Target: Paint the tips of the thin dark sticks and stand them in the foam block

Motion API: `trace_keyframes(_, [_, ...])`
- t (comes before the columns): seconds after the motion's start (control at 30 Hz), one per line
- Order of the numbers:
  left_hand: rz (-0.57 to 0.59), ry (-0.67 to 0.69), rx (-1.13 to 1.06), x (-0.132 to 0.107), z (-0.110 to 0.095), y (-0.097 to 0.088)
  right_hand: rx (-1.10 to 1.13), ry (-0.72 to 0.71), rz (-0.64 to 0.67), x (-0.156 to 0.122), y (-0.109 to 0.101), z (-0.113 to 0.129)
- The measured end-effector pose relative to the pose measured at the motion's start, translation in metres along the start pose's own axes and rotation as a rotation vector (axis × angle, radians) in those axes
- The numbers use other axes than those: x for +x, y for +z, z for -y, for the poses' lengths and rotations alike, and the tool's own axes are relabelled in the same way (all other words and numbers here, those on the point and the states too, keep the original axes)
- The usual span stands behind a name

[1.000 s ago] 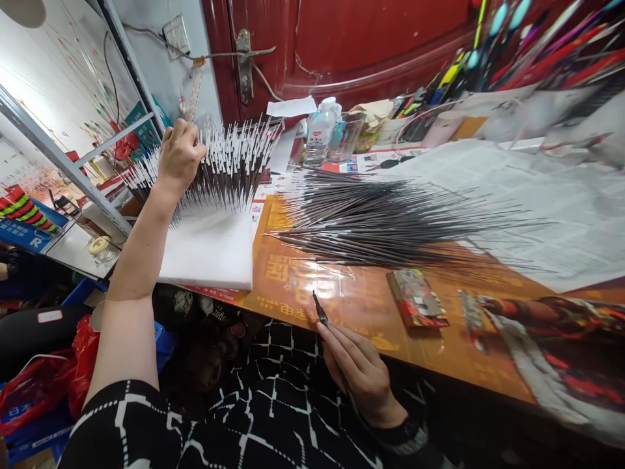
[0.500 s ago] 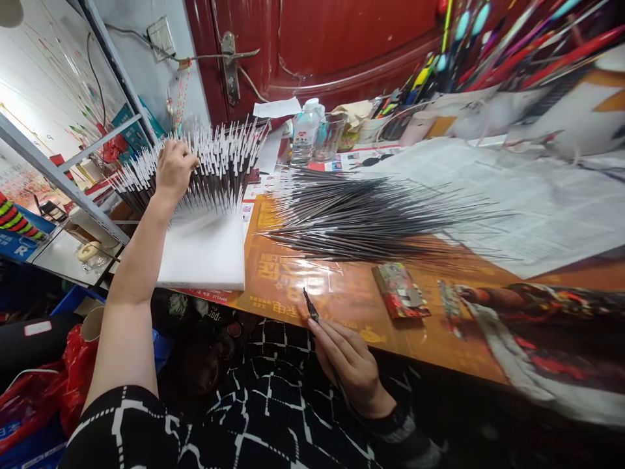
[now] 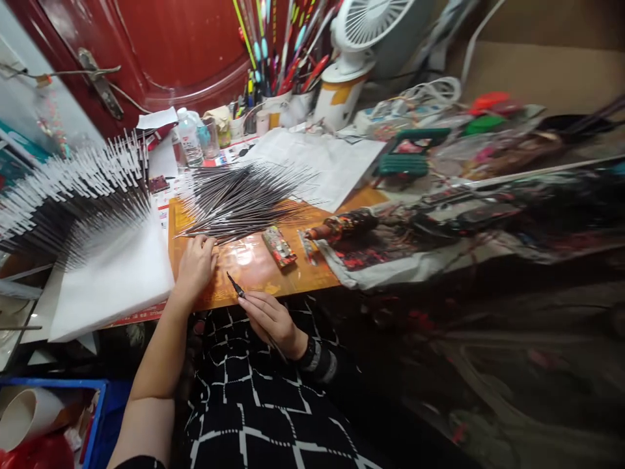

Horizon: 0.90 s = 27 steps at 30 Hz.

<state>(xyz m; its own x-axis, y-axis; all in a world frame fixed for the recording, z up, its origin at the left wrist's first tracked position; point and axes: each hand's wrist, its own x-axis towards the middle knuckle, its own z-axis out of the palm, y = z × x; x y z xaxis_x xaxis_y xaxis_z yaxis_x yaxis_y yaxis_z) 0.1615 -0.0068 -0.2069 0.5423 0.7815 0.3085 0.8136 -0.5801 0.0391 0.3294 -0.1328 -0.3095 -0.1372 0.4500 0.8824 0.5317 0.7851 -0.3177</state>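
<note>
Two bare hands work at the orange tabletop (image 3: 254, 277): the left hand (image 3: 196, 267) lies spread just beside a heap of thin dark sticks (image 3: 239, 202), while the right hand (image 3: 269, 319) pinches a fine paintbrush (image 3: 235, 284). Many white-tipped sticks (image 3: 83, 176) bristle from a white foam block (image 3: 112, 283).

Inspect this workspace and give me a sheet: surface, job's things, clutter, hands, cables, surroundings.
surface: orange printed sheet on the table, newspaper beyond it.
job's things: white foam block set with white-tipped sticks; loose pile of dark sticks.
clutter: water bottle, green case, desk fan.
hands: left hand down on the sheet; right hand pinches a thin black-tipped stick.
cables: coiled white cord behind the fan.
surroundings: red door, blue crate at lower left.
</note>
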Motion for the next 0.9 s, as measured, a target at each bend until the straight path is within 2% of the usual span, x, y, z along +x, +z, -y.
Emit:
trace_keyframes(0.1, [0.190, -0.114, 0.127, 0.031, -0.003, 0.017, -0.034, 0.042, -0.038, 0.001, -0.014, -0.003])
trace_keyframes(0.2, [0.242, -0.147, 0.198, 0.042, -0.002, 0.020, -0.095, 0.073, -0.098, 0.001, -0.027, -0.008])
trace_keyframes(0.33, [0.180, -0.165, 0.207, 0.034, 0.007, 0.023, -0.119, 0.087, -0.128, 0.001, -0.039, -0.014])
trace_keyframes(0.5, [0.066, -0.193, 0.125, 0.018, 0.023, 0.023, -0.161, 0.050, -0.164, 0.004, -0.043, -0.021])
trace_keyframes(0.6, [-0.075, -0.115, 0.053, 0.007, 0.027, 0.018, -0.196, 0.030, -0.161, 0.007, -0.047, -0.025])
trace_keyframes(0.73, [-0.238, -0.086, 0.105, -0.009, 0.026, 0.008, -0.262, 0.022, -0.178, 0.012, -0.058, -0.033])
trace_keyframes(0.8, [-0.218, -0.079, 0.126, -0.013, 0.026, 0.009, -0.293, 0.033, -0.185, 0.014, -0.063, -0.037])
trace_keyframes(0.9, [-0.092, -0.070, 0.128, -0.013, 0.026, 0.016, -0.330, 0.061, -0.183, 0.017, -0.070, -0.041])
